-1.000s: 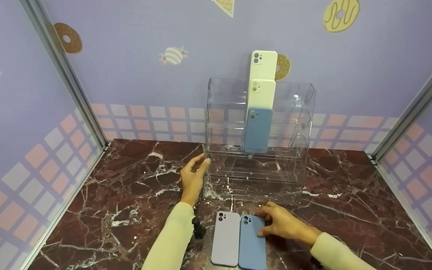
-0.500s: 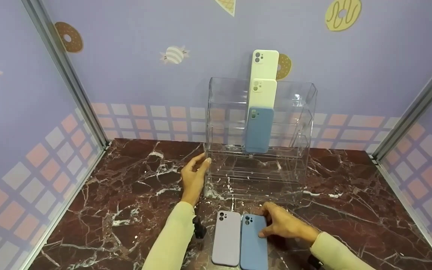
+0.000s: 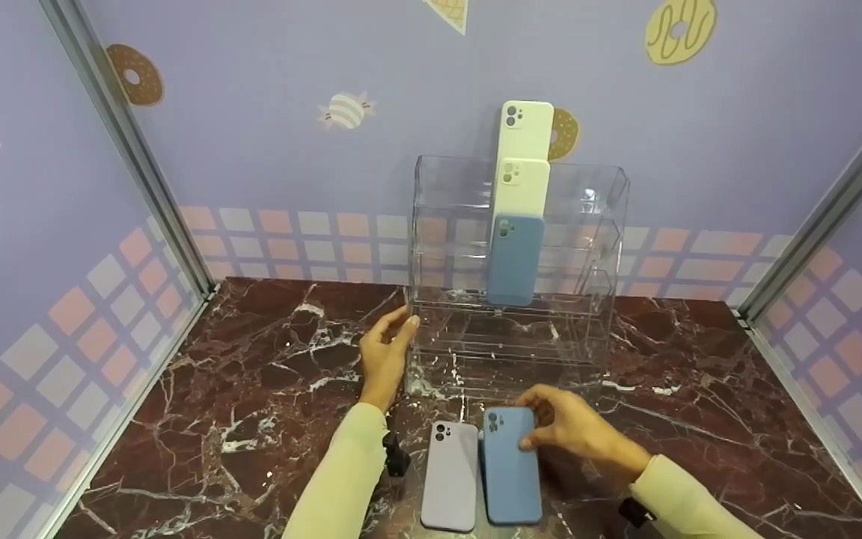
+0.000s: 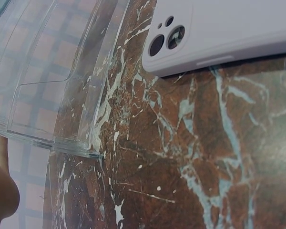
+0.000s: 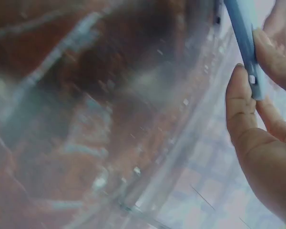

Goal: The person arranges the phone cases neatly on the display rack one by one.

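My right hand [image 3: 577,428] pinches a blue phone case [image 3: 512,475] by its upper right edge, thumb on the back. The right wrist view shows this case [image 5: 245,43] edge-on between thumb and fingers. Beside it a pale lilac phone case [image 3: 450,479] lies on the marble table; its camera corner shows in the left wrist view. My left hand [image 3: 386,355] rests against the left side of a clear tiered display rack [image 3: 453,329], its fingers extended. Two cream phone cases, an upper one [image 3: 526,131] and a lower one [image 3: 522,187], and another blue case [image 3: 515,262] stand in the rack's tiers.
The dark red marble table [image 3: 274,419] runs back to a purple wall [image 3: 251,135] with printed sweets and squares. Metal frame posts, such as the left post [image 3: 139,172], stand at both back corners. Each wrist wears a small black camera.
My right hand has lifted the blue case's top end off the table and shifted it slightly forward and right. My left hand has stayed at the rack.
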### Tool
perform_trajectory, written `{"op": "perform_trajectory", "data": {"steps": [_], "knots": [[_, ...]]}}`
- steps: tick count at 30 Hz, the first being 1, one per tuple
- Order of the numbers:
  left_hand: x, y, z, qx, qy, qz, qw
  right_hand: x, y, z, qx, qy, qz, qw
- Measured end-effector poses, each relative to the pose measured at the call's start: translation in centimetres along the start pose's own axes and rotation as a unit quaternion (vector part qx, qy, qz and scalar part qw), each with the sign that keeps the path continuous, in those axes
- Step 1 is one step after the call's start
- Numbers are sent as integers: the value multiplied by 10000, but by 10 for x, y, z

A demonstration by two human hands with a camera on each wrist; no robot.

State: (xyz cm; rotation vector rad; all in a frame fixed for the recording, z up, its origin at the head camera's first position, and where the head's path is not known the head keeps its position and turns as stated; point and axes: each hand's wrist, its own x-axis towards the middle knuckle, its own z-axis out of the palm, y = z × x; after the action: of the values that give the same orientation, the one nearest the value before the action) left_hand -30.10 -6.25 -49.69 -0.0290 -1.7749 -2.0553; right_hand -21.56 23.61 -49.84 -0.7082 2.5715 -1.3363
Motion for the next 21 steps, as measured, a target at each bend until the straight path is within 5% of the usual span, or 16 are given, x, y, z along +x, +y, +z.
{"op": "perform_trajectory", "data": {"steps": [5, 11, 21], "knots": [[-9, 22, 0, 35, -49, 44, 10000, 1, -8, -13, 59, 470, -103, 9988], [-11, 26, -1, 148, -122, 57, 9998, 3, -18, -26, 283, 724, -306, 9965], [3, -11, -5, 244, -133, -112, 9996, 16, -41, -54, 390, 1333, -411, 9894]]}}
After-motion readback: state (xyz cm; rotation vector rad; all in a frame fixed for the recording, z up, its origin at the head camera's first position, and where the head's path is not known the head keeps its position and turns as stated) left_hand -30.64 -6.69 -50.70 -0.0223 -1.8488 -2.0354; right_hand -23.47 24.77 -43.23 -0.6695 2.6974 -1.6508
